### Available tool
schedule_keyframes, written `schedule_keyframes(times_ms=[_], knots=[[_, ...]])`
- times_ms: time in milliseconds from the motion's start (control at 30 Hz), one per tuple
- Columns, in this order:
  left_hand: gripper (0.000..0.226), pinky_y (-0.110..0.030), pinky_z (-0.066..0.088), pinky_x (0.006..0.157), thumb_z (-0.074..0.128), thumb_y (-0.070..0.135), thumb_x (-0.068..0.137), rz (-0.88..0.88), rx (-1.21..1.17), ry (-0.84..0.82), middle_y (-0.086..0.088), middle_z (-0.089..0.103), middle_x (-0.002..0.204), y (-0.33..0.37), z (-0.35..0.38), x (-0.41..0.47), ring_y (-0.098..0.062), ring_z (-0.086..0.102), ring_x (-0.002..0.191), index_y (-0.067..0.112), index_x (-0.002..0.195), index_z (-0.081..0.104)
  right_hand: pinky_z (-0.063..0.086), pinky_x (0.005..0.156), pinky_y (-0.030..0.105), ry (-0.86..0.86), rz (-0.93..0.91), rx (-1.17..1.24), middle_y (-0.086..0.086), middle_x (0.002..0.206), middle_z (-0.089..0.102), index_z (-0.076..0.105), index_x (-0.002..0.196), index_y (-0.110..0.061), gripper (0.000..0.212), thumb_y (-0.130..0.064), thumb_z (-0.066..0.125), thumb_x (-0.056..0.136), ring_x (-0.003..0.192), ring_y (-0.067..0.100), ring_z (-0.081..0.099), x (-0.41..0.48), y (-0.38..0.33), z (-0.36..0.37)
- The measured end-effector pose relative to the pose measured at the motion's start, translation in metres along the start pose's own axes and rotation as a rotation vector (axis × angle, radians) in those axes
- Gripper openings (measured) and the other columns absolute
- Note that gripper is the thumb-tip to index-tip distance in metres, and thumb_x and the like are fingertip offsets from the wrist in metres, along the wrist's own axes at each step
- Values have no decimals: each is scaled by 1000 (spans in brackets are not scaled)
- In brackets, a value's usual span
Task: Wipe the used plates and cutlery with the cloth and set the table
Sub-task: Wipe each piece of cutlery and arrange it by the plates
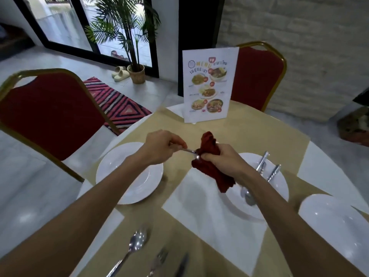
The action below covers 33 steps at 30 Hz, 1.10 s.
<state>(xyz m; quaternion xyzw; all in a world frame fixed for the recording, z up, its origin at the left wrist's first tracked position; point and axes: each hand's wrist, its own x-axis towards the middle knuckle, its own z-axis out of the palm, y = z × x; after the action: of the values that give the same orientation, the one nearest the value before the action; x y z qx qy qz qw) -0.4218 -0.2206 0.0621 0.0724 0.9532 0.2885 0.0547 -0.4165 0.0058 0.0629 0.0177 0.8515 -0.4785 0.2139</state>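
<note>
In progress: left hand (161,146) closed on a shiny metal utensil (188,151); right hand (218,158) clasps crumpled dark-red cloth (211,166) around its tip. Unwiped, seemingly: cutlery on round white plate (279,188).

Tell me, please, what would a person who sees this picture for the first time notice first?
First the dark red cloth at the centre, bunched in the right hand around the end of a metal utensil that the left hand holds by the handle. Behind them, an upright menu card stands on the table; white plates lie on either side.
</note>
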Motion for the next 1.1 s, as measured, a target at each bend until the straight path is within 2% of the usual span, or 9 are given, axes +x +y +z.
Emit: schedule_keyframes(times_ms=[67,133,233,333,433,533,800,900,1100], knots=[[18,-42,44,96,66,24,90,-13,93,179,10,71,100,-27,14,32,-17,61,99,36,99,77,55,74,27,81,52,76,-5,82,76,75,92,-23,8,-25,69,87,81,15,72,33,-1,18],[26,-47,39,105,67,17,88,-68,107,284,3,67,119,-53,28,61,-23,57,117,29,110,75,58,80,33,176,85,126,0,83,76,74,89,-19,8,-23,68,87,85,21,73,72,-1,36],[36,-48,36,109,61,16,91,-64,134,256,-4,58,134,-79,49,89,-29,48,131,22,126,67,57,79,36,261,135,134,4,86,74,72,92,-16,12,-25,65,88,86,25,71,120,3,56],[39,-51,32,113,56,23,98,-63,128,194,-15,47,147,-101,71,112,-34,35,143,19,136,58,50,64,29,270,167,116,5,90,72,70,99,-14,17,-27,62,92,82,22,68,155,7,69],[45,-48,35,113,52,35,99,-104,141,150,-18,41,152,-117,85,136,-31,29,146,19,141,51,53,70,31,255,190,112,7,96,73,69,105,-15,19,-27,61,93,85,25,69,186,10,81],[55,-40,32,116,53,42,99,-164,40,146,-13,39,154,-127,89,154,-26,28,147,14,146,46,53,77,34,246,200,98,6,100,71,67,110,-16,23,-30,60,94,90,25,67,213,12,89],[56,-42,36,113,54,48,97,-183,34,286,-5,42,151,-143,101,178,-23,38,138,16,143,50,50,73,33,351,229,133,5,92,69,67,102,-13,23,-33,60,94,82,22,64,236,23,86],[58,-45,34,115,52,48,97,-197,4,267,-6,38,155,-149,103,179,-23,34,142,14,144,48,47,71,32,420,244,189,5,90,68,66,102,-11,20,-27,57,94,79,19,63,223,30,80],[62,-34,19,120,51,42,99,-211,-47,216,-8,27,162,-161,94,185,-20,18,151,10,150,39,43,61,27,421,233,180,4,92,67,62,105,-12,17,-26,56,97,75,13,60,202,29,73]])
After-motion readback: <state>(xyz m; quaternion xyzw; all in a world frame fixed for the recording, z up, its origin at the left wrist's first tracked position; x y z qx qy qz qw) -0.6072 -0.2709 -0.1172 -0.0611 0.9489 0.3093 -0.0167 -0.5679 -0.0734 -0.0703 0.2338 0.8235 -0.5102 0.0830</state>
